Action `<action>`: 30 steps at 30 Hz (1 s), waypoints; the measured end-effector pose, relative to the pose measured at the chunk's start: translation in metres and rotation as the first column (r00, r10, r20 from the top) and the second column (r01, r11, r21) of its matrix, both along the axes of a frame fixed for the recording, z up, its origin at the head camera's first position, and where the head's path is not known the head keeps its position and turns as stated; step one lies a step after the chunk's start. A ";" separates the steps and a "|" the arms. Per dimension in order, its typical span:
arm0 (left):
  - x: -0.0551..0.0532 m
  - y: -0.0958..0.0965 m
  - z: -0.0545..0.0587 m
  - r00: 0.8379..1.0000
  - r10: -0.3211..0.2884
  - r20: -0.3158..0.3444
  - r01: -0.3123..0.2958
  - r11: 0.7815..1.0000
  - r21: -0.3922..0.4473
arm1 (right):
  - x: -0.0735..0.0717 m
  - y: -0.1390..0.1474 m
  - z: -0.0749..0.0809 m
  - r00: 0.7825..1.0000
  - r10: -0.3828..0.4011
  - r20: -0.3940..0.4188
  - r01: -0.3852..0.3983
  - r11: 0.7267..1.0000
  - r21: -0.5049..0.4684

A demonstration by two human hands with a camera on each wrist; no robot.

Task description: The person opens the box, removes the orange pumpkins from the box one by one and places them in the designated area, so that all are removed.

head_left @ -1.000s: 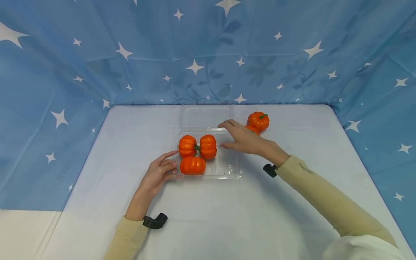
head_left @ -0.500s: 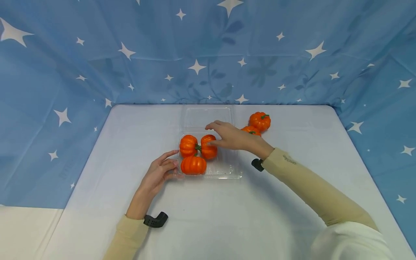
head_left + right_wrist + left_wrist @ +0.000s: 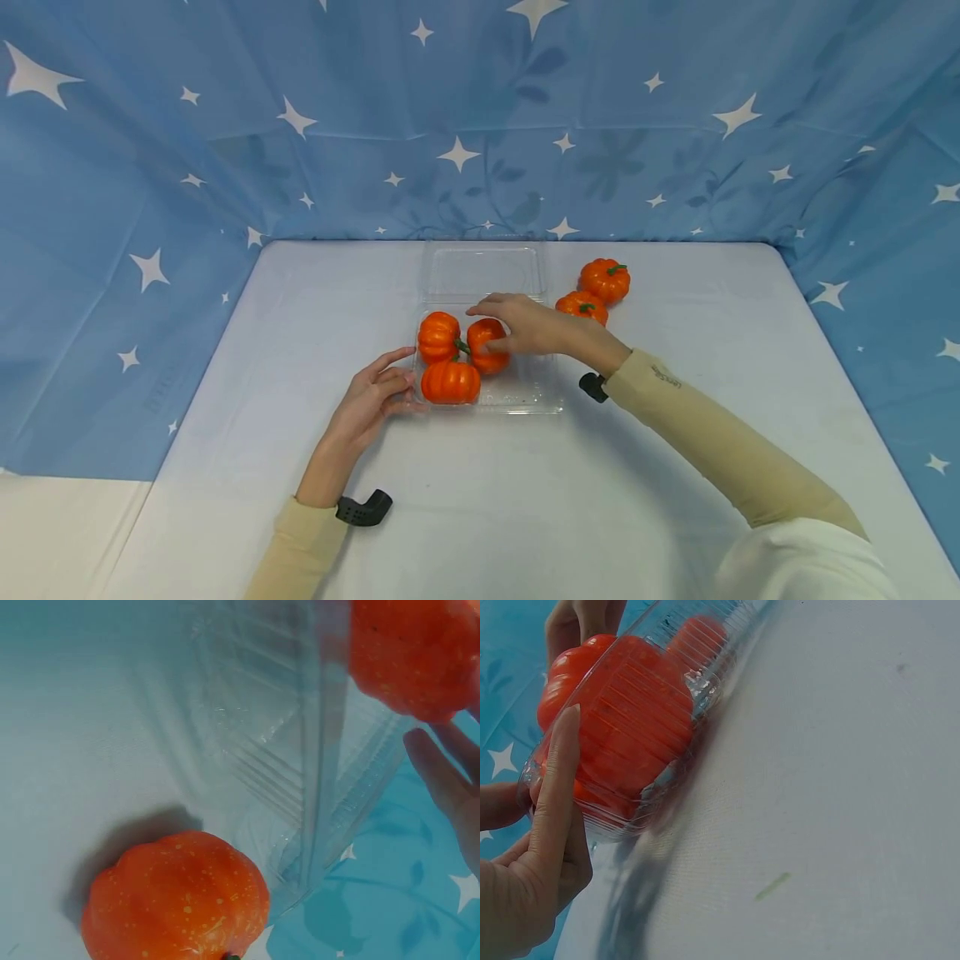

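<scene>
A clear plastic clamshell box (image 3: 525,392) lies on the table with its lid (image 3: 480,271) folded back. Three small orange toy pumpkins sit in its left part: one at the back left (image 3: 438,337), one in front (image 3: 450,383), and one on the right (image 3: 488,358). My right hand (image 3: 525,323) reaches over the box and grips the right pumpkin, thumb on the near side and fingers behind. My left hand (image 3: 367,404) holds the box at its left front corner; in the left wrist view a finger (image 3: 559,765) lies along the ribbed wall.
Two more orange pumpkins, a nearer one (image 3: 581,307) and a farther one (image 3: 604,281), stand to the right of the lid. A blue curtain (image 3: 337,183) with white stars hangs behind the white table (image 3: 480,500).
My right hand has moved left from beside the box onto the right pumpkin, which has tilted slightly. The left hand stays at the box corner.
</scene>
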State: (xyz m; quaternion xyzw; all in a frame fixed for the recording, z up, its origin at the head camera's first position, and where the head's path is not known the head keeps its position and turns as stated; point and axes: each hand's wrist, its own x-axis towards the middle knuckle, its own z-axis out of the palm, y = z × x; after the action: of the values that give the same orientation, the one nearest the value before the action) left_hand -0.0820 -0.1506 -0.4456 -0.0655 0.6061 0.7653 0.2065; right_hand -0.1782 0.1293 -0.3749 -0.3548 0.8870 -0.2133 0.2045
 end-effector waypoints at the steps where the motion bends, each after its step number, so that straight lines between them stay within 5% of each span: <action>1: 0.000 0.000 0.000 1.000 0.000 0.000 0.000 1.000 0.000 | 0.001 0.001 -0.001 1.000 0.007 0.015 -0.007 1.000 0.003; 9: 0.001 0.000 -0.001 1.000 0.002 0.007 -0.002 1.000 0.012 | 0.008 0.009 -0.004 0.994 0.074 0.085 -0.075 0.997 0.011; 17: 0.001 -0.002 -0.002 1.000 -0.005 -0.006 0.005 1.000 -0.005 | 0.013 0.014 -0.003 0.996 -0.007 0.084 0.005 1.000 0.024; 30: 0.001 -0.001 -0.005 1.000 -0.005 -0.010 0.005 1.000 0.017 | 0.018 0.023 0.000 0.997 -0.015 0.073 0.009 0.996 0.093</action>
State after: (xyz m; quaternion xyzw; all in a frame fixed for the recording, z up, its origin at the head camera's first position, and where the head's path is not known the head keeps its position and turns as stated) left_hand -0.0813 -0.1516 -0.4504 -0.0583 0.6010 0.7701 0.2058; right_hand -0.1604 0.1522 -0.3754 -0.3314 0.8899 -0.1861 0.2522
